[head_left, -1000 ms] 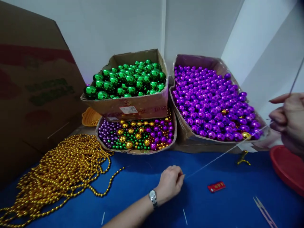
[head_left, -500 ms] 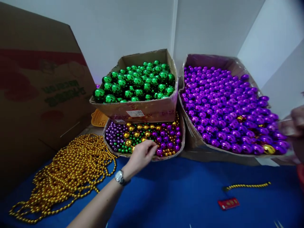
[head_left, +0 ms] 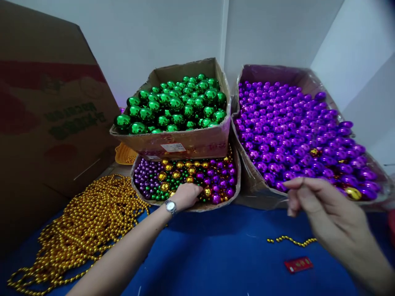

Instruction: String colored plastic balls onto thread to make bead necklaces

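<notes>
Beads (head_left: 190,179) meet left hand (head_left: 187,195); wrist (head_left: 177,202) crosses carton rim (head_left: 203,209).

A pale, bluish-grey wall (head_left: 154,33) rises behind the table (head_left: 234,263), its flat surface split by a narrow, lighter vertical strip (head_left: 224,33). At the right, a second wall (head_left: 345,53) meets it at a corner, a slanting edge dividing its brighter part from a greyer one. The table has a deep blue top, darkened by soft shadows. The light is cool and rather dim, leaving the far left in brownish gloom.
</notes>
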`<state>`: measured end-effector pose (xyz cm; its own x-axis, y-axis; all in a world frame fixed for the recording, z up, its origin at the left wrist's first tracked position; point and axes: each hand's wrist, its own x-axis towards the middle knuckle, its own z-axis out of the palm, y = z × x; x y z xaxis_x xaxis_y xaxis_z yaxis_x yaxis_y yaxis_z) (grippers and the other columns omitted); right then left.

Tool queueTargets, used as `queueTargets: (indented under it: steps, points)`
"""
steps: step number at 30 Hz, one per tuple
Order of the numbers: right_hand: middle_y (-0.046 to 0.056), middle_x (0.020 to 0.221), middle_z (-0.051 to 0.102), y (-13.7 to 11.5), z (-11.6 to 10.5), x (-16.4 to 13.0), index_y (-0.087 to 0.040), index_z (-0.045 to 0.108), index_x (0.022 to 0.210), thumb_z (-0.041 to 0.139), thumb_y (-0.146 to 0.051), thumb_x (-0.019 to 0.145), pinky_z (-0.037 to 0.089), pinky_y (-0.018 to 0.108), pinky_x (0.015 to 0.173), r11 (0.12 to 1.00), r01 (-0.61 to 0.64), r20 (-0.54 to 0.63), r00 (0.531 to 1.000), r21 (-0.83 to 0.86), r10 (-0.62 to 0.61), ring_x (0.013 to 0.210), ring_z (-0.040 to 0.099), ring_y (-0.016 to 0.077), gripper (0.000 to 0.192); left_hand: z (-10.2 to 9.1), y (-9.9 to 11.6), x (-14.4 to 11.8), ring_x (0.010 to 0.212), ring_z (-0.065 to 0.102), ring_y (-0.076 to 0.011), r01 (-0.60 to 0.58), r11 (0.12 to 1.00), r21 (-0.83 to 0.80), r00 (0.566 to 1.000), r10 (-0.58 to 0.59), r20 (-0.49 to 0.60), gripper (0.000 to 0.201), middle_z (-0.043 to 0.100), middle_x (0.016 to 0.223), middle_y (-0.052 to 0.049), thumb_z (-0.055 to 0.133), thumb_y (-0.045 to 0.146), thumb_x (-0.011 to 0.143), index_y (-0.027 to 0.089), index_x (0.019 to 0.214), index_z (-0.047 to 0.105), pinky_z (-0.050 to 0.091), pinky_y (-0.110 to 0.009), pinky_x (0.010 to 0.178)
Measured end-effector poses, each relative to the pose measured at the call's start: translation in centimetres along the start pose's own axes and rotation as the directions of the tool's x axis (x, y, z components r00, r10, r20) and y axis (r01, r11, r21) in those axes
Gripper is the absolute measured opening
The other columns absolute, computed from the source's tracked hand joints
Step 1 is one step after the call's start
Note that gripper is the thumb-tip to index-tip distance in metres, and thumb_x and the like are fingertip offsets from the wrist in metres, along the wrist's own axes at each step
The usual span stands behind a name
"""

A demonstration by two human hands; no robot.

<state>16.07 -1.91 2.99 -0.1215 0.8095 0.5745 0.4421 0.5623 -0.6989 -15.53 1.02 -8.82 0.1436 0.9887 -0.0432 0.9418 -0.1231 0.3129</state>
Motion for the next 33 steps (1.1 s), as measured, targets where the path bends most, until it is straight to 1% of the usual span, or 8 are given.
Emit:
queueTargets:
  steps: [3,9,11,13,15,17,25,33]
  points:
    - [-0.001,0.064,0.059,1.9,0.2,-2.3,-0.027,0.060,0.102,0.043,-0.035,0.092,0.051,0.024,0.052,1.000,-0.022,0.212,0.977,-0.001,0.022,0.055,0.060,0.0135,0.021,-0.3,0.1,-0.2,0.082,0.062,-0.0272,-0.010,0.998,-0.062,1.000,0.010,-0.003,0.013,0.065,0.075,-0.010,0.061,0.010,0.068,0.019,0.076,0.062,0.043,-0.037,0.078]
    - [0.000,0.074,0.064,3.1,3.8,-6.1,-0.024,0.056,0.111,0.036,-0.024,0.095,0.053,0.020,0.057,0.997,-0.054,0.439,0.898,0.060,0.022,0.062,0.063,0.0120,0.025,-2.6,2.4,-1.3,0.071,0.061,-0.0180,-0.035,0.931,-0.363,0.999,0.030,-0.020,0.015,0.066,0.077,-0.006,0.057,0.030,0.081,0.018,0.085,0.064,0.048,-0.029,0.070]
    - [0.003,0.085,0.068,3.5,5.2,-7.3,-0.023,0.057,0.113,0.038,-0.021,0.093,0.054,0.021,0.059,0.999,0.040,0.435,0.899,0.035,-0.051,0.066,0.065,0.0135,0.027,-3.0,3.8,-2.1,0.069,0.061,-0.0147,-0.006,0.707,-0.707,1.000,-0.013,-0.021,0.024,0.066,0.084,-0.007,0.051,0.034,0.086,0.015,0.093,0.063,0.050,-0.027,0.067]
    - [0.005,0.088,0.069,3.9,6.2,-8.3,-0.022,0.058,0.112,0.040,-0.020,0.092,0.055,0.026,0.066,0.992,0.119,0.408,0.908,-0.037,-0.094,0.070,0.067,0.0161,0.027,-3.1,5.2,-2.9,0.070,0.061,-0.0124,0.045,0.270,-0.962,0.997,-0.067,0.028,0.024,0.066,0.093,-0.009,0.056,0.032,0.084,0.013,0.096,0.063,0.051,-0.025,0.068]
    - [0.005,0.083,0.069,4.1,6.6,-8.9,-0.021,0.060,0.109,0.040,-0.019,0.092,0.055,0.029,0.073,0.985,0.146,0.399,0.912,-0.093,-0.098,0.072,0.067,0.0178,0.026,-3.0,6.2,-3.6,0.073,0.062,-0.0112,0.086,-0.060,-0.995,0.991,-0.098,0.091,0.022,0.065,0.099,-0.009,0.063,0.026,0.080,0.013,0.097,0.064,0.051,-0.023,0.070]
    - [0.005,0.078,0.068,4.2,6.6,-9.1,-0.021,0.061,0.106,0.040,-0.019,0.093,0.054,0.030,0.074,0.982,0.144,0.393,0.915,-0.119,-0.087,0.071,0.067,0.0182,0.025,-2.8,6.9,-4.1,0.074,0.063,-0.0107,0.102,-0.201,-0.974,0.984,-0.123,0.129,0.020,0.065,0.098,-0.009,0.065,0.022,0.079,0.012,0.097,0.065,0.052,-0.021,0.071]
    - [0.005,0.074,0.066,4.4,6.2,-9.5,-0.021,0.060,0.104,0.039,-0.020,0.093,0.054,0.029,0.071,0.977,0.146,0.390,0.918,-0.154,-0.075,0.068,0.067,0.0183,0.024,-2.1,7.4,-4.6,0.069,0.064,-0.0108,0.088,-0.376,-0.922,0.977,-0.150,0.154,0.016,0.066,0.083,-0.006,0.061,0.023,0.083,0.012,0.095,0.063,0.054,-0.019,0.062]
    - [0.004,0.067,0.063,4.4,6.3,-9.9,-0.020,0.062,0.100,0.039,-0.019,0.093,0.054,0.029,0.071,0.971,0.169,0.412,0.907,-0.172,-0.085,0.071,0.067,0.0197,0.025,-1.4,8.1,-4.7,0.068,0.064,-0.0114,0.115,-0.408,-0.906,0.962,-0.180,0.203,0.019,0.067,0.085,-0.008,0.057,0.030,0.086,0.013,0.093,0.062,0.054,-0.021,0.062]
